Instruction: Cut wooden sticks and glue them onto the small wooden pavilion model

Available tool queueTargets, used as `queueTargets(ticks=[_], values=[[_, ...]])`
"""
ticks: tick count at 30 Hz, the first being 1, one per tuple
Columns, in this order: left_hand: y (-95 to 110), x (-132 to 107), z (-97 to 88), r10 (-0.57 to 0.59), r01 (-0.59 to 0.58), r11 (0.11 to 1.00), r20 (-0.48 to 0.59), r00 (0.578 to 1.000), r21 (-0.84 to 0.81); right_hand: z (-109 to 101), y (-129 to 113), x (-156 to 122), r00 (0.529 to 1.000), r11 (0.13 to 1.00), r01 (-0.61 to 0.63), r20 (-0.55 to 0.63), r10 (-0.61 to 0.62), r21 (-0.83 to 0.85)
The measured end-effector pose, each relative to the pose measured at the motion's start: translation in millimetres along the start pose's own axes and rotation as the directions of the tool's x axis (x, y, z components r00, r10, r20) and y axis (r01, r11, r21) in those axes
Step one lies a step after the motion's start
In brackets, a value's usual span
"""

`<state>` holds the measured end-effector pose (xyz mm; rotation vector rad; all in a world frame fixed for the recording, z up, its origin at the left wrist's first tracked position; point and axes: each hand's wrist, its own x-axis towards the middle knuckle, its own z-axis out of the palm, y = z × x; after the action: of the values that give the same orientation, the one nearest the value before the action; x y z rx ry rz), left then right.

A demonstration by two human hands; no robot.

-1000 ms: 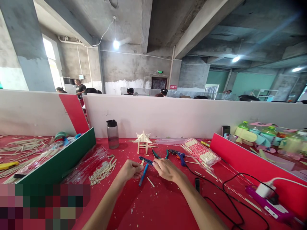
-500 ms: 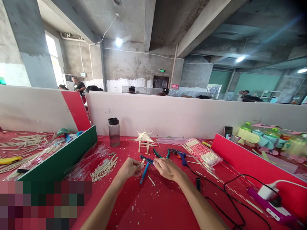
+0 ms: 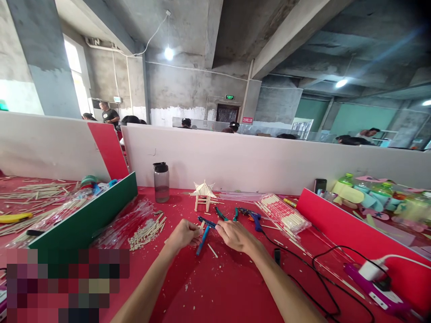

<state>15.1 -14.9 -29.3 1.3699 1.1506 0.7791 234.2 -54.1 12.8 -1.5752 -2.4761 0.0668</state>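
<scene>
My left hand (image 3: pixel 184 233) is closed, thumb and fingers pinching a short pale wooden stick (image 3: pixel 202 225). From the right, my right hand (image 3: pixel 234 235) is wrapped round a narrow dark blue tool (image 3: pixel 207 222), whose tip crosses close to the stick; its exact kind does not show. Below the tool a bright blue pen-like rod (image 3: pixel 203 242) slants on the red table. One loose stick (image 3: pixel 213 250) lies between my hands. Just beyond them stands a small pavilion model of wooden sticks (image 3: pixel 204 196), with a peaked roof on legs.
Green-handled pliers (image 3: pixel 226 214) and a glue gun (image 3: pixel 251 216) lie behind my right hand. Cut sticks (image 3: pixel 148 233) are heaped at left, near a water bottle (image 3: pixel 161 183). Bagged sticks (image 3: pixel 284 213), black cables (image 3: pixel 323 264) and a purple power strip (image 3: pixel 380 289) occupy the right. Low partitions (image 3: pixel 215 157) surround the table.
The view has shifted slightly. My hands keep nearly the same places, with the stick and the dark blue tool still held close together.
</scene>
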Motion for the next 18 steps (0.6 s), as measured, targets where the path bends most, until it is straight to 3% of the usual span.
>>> queueTargets(ticks=[9, 18], values=[[2.8, -1.8, 1.3, 0.004, -0.004, 1.0, 0.0, 1.0, -0.016, 3.1, -2.0, 1.7, 0.998, 0.996, -0.047, -0.033, 0.045, -0.069], [11.6, -9.8, -4.5, 0.014, -0.013, 0.999, 0.04, 0.999, -0.038, 8.4, 5.0, 0.6, 0.997, 0.994, -0.073, -0.018, 0.075, 0.079]])
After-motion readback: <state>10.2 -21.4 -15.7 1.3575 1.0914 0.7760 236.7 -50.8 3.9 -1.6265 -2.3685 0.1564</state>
